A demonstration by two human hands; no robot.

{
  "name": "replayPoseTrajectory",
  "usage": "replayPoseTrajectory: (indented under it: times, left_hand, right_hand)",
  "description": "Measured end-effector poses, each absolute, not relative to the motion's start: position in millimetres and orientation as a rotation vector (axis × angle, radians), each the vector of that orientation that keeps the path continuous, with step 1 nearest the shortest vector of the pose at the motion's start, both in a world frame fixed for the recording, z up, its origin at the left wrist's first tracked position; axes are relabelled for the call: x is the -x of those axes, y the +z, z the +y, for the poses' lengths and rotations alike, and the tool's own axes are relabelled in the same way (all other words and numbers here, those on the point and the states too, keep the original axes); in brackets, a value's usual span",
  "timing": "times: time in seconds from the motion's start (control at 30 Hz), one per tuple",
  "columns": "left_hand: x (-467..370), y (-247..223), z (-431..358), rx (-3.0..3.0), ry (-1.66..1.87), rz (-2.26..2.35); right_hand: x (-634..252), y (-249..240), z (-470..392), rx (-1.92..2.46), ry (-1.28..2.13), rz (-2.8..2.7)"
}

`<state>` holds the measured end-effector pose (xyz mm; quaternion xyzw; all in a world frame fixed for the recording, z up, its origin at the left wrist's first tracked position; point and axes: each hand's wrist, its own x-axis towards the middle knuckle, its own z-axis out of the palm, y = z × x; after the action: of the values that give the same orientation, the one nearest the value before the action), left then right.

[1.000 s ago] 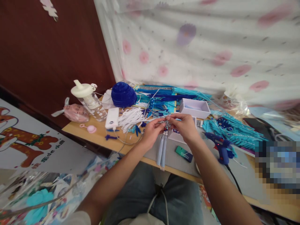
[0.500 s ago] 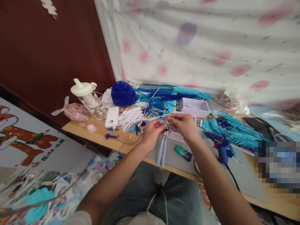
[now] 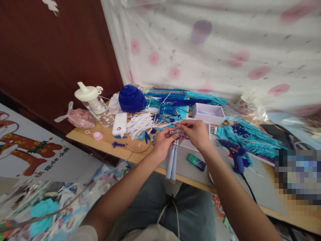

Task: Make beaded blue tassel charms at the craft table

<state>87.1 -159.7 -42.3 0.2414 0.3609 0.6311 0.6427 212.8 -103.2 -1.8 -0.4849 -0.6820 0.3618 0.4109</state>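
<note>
My left hand (image 3: 163, 143) is closed around the top of a beaded tassel ornament (image 3: 176, 133), thumb and fingers pinching its silvery, flower-like part. Pearly beads and long pale-blue tassels (image 3: 171, 163) hang from it over the table's front edge. My right hand (image 3: 197, 133) meets it from the other side, thumb and forefinger pinched together at the ornament's upper edge. What lies between those fingertips is too small to make out. A thin white strip (image 3: 164, 126) runs leftward from near them. Behind my right hand, a white box (image 3: 189, 144) is partly hidden.
A blue glue gun (image 3: 235, 155) stands on the right, its cord running off the front. Nearby lie a green-and-navy box (image 3: 196, 162) and turquoise feather-like pieces (image 3: 253, 137). Leftward are white stems (image 3: 139, 125), a power bank (image 3: 120, 124), blue coil (image 3: 132, 98) and bottle (image 3: 96, 105).
Both hands stay together at the ornament, with only a slight shift of the fingers. The tassels have swung a little to the left. The view has moved slightly.
</note>
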Motion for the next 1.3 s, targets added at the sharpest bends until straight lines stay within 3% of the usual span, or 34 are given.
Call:
replayPoseTrajectory:
  times: [0.6, 1.3]
  left_hand:
    - [-68, -59, -136, -0.71, 1.209, 1.002]
    - [-56, -54, -142, -0.601, 1.054, 0.993]
  right_hand:
    - [-204, -7, -79, 1.371, 0.921, -1.863]
    - [-202, -1, -52, 1.693, 0.578, -1.914]
